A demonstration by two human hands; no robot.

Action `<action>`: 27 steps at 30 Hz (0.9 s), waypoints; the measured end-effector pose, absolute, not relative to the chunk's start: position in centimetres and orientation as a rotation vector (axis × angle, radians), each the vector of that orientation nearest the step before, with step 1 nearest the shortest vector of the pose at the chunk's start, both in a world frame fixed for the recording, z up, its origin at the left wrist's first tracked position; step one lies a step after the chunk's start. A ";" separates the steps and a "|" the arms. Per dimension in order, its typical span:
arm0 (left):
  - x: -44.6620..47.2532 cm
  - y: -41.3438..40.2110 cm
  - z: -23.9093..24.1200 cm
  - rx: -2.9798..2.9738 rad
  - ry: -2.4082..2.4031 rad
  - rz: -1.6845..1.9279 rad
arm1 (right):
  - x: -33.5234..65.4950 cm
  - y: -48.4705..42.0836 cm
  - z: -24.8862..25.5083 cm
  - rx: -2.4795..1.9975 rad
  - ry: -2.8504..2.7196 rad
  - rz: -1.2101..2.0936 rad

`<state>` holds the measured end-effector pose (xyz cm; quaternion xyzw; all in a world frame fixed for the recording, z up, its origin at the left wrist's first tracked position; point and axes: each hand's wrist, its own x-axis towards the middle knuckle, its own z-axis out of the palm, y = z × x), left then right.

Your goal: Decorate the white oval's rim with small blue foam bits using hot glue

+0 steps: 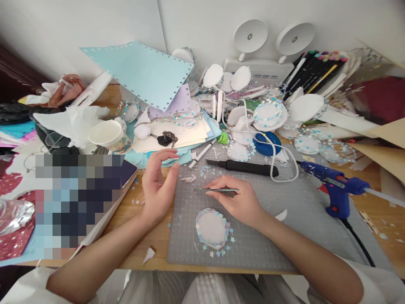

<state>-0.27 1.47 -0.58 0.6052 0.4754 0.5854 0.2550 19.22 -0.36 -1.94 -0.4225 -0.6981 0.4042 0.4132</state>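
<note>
My right hand [237,196] is closed around a pair of slim tweezers [223,190], their tips pointing left over the grey cutting mat [186,236]. Below it on the mat lies a white paper disc [211,228], ringed with small pale blue and white paper flowers. My left hand [160,183] hovers at the mat's left edge, fingers bent and thumb apart, with nothing visible in it. Tiny blue flower pieces [207,171] are scattered just beyond the tweezers. Whether the tweezers' tips grip anything is too small to tell.
A black utility knife [243,167] and a white pen [202,154] lie behind my hands. On the right rests a blue glue gun [338,185] with its cord. Decorated discs [270,114], blue card [142,76] and a paper cup [107,135] crowd the back. A blurred-out device lies left.
</note>
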 end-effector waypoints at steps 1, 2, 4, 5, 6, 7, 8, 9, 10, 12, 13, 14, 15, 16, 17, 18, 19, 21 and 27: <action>-0.2 1.5 -0.6 1.622 1.240 1.593 | 19.3 -0.3 -1.8 -1.063 -1.736 1.009; 0.0 1.5 -0.7 1.596 1.201 1.598 | 19.3 -0.3 -1.5 -1.066 -1.705 1.003; 0.1 1.5 -0.9 1.553 1.159 1.607 | 19.6 -0.2 -0.9 -1.087 -1.613 1.021; 0.1 1.4 -0.9 1.555 1.161 1.604 | 19.8 -0.2 -0.6 -1.099 -1.557 1.043; 0.1 1.4 -0.9 1.585 1.182 1.583 | 20.0 -0.2 -0.3 -1.107 -1.500 1.068; 0.0 1.4 -0.8 1.641 1.216 1.545 | 20.2 -0.2 0.0 -1.107 -1.445 1.091; -0.1 1.3 -0.7 1.716 1.251 1.494 | 20.4 -0.1 0.2 -1.094 -1.398 1.102; -0.2 1.2 -0.6 1.793 1.273 1.437 | 20.6 -0.1 0.4 -1.075 -1.363 1.099; -0.3 1.2 -0.4 1.858 1.274 1.381 | 20.8 -0.2 0.5 -1.053 -1.340 1.087; -0.3 1.0 -0.2 1.913 1.195 1.281 | 20.9 -0.2 0.6 -1.005 -1.323 1.062; -0.3 0.9 -0.1 1.903 1.141 1.236 | 21.0 -0.3 0.6 -0.986 -1.321 1.057; -0.2 0.9 -0.1 1.878 1.092 1.193 | 20.9 -0.3 0.6 -0.972 -1.323 1.059; -0.2 0.8 -0.2 1.848 1.053 1.157 | 20.9 -0.4 0.6 -0.960 -1.326 1.065; -0.1 0.8 -0.3 1.821 1.024 1.135 | 20.9 -0.4 0.6 -0.953 -1.331 1.073; 0.0 0.8 -0.4 1.798 1.001 1.123 | 20.8 -0.5 0.6 -0.948 -1.336 1.079; 0.0 0.7 -0.5 1.781 0.983 1.121 | 20.8 -0.5 0.6 -0.944 -1.340 1.082; 0.1 0.7 -0.6 1.768 0.969 1.120 | 20.7 -0.6 0.6 -0.940 -1.346 1.084; 0.1 0.7 -0.7 1.751 0.955 1.122 | 20.7 -0.6 0.6 -0.938 -1.353 1.090; 0.0 0.7 -0.5 1.757 0.940 1.118 | 20.9 -0.7 0.6 -1.014 -1.298 1.153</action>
